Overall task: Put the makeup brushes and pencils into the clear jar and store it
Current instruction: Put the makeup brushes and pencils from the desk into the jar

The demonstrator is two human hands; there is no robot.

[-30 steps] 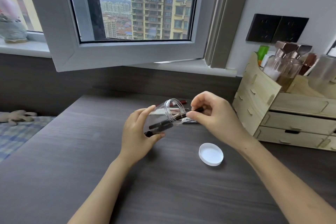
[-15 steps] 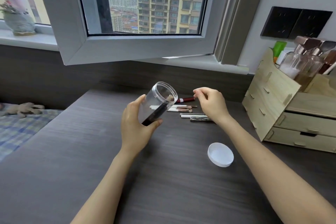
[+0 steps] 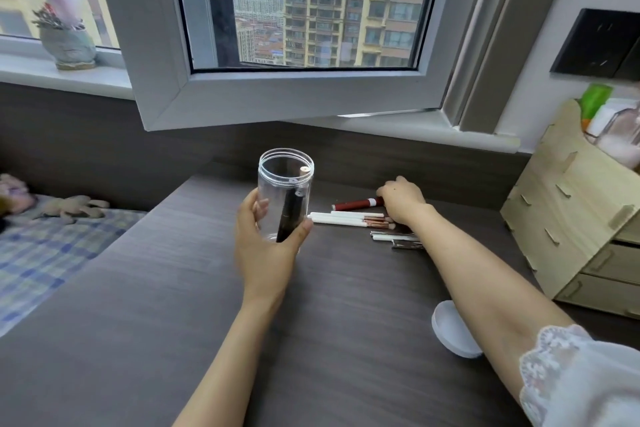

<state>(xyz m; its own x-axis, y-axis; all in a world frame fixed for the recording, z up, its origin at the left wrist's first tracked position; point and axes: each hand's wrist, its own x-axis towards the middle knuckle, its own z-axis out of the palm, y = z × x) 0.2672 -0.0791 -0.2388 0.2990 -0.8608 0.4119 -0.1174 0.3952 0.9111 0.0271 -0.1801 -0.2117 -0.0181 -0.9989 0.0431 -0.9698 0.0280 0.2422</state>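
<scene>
- The dark desk [image 3: 346, 305] carries the work, with the wooden organizer [image 3: 568, 218] at its right edge.
- The left hand [image 3: 266, 246] grips the clear jar [image 3: 285, 184], now upright instead of tilted as a second ago; one black pencil [image 3: 291, 215] stands inside.
- The right hand [image 3: 401, 201] has left the jar's mouth and rests on the red pencil [image 3: 353, 204]; whether the fingers already close, I cannot tell.
- White brushes [image 3: 343, 218] remain on the desk, so filling has only begun.
- The white lid [image 3: 450, 329] lies apart.
</scene>
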